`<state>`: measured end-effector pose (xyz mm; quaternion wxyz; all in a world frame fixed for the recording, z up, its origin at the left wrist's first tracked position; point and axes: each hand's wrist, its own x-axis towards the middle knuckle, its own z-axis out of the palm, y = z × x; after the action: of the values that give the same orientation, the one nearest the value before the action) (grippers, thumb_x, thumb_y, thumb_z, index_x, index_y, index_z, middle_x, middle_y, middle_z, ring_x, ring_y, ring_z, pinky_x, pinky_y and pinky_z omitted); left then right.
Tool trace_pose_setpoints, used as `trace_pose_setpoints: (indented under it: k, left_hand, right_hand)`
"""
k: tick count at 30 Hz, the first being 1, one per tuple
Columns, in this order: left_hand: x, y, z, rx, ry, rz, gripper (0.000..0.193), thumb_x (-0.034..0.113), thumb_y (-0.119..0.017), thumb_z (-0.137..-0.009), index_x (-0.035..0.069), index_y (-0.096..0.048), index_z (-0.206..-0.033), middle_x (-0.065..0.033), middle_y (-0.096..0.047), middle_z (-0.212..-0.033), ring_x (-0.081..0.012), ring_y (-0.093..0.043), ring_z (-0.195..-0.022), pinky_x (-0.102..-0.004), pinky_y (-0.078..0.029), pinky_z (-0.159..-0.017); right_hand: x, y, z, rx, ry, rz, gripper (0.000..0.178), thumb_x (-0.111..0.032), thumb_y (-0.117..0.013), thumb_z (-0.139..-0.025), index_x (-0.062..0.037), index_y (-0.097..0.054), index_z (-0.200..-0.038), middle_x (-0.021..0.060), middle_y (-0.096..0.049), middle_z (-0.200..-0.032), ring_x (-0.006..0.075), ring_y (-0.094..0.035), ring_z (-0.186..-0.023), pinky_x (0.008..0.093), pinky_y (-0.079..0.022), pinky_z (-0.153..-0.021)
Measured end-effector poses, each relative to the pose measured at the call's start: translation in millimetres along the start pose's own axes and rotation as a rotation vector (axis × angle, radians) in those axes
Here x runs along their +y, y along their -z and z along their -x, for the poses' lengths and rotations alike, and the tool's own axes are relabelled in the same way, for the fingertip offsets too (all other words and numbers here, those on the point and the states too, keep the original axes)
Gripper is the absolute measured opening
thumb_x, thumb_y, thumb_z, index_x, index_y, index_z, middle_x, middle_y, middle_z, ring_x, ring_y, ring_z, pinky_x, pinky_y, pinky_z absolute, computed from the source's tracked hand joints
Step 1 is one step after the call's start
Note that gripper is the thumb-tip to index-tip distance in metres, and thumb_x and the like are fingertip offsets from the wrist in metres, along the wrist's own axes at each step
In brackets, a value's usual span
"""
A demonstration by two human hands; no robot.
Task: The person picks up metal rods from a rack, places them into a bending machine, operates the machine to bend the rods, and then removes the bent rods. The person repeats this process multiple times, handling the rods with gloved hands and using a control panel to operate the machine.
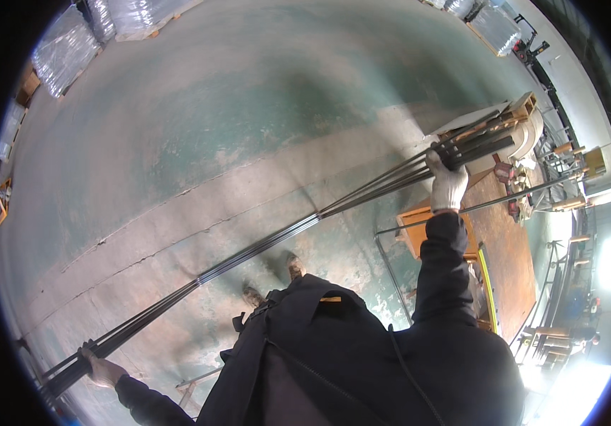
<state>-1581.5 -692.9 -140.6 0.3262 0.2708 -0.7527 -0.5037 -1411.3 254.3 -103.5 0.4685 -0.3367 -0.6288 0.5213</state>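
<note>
A long bundle of thin dark metal rods (259, 247) runs slantwise in front of me, from the lower left up to the right. It looks bound at two places along its middle, and the rods fan apart toward both ends. My left hand (104, 368), in a pale work glove, is closed around the bundle near its left end. Far along to the right, my right hand (449, 186), also gloved, grips the rods with its arm stretched out. Part of each hand's fingers is hidden by the rods. My two shoes show below the bundle's middle.
On the right stands a wooden-topped workbench (511, 252) with an orange drawer unit (414, 228) and a red vise (506, 175). Metal racking (554, 160) lies beyond it. Plastic-wrapped pallet loads (67, 51) stand at the far left, another (496, 30) at far right.
</note>
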Motion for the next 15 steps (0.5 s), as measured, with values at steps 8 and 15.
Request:
trace_pose_setpoints:
  k: [8, 15]
  left_hand:
    - [-17.6, 5.9, -15.5, -0.075, -0.077, -0.180, 0.053, 0.035, -0.065, -0.121, -0.006, -0.065, -0.156, -0.0187, -0.078, -0.147, -0.0279, -0.075, -0.135, -0.0414, -0.056, -0.120]
    - [8.3, -21.3, 1.3, 0.099, -0.031, 0.207, 0.036, 0.012, -0.083, -0.106, -0.005, -0.067, -0.133, -0.0189, -0.078, -0.111, -0.0336, -0.080, -0.100, -0.0465, -0.071, -0.089]
  right_hand:
    - [-14.1, -12.7, -3.8, 0.007, 0.102, 0.202, 0.019, -0.013, -0.087, -0.101, -0.0008, -0.087, -0.116, 0.0035, -0.086, -0.102, 0.0155, -0.080, -0.100, 0.0322, -0.062, -0.095]
    - [-30.2, -16.3, 9.0, 0.031, 0.123, 0.182, 0.020, -0.014, -0.085, -0.105, 0.0018, -0.085, -0.118, 0.0050, -0.083, -0.101, 0.0136, -0.076, -0.096, 0.0332, -0.062, -0.092]
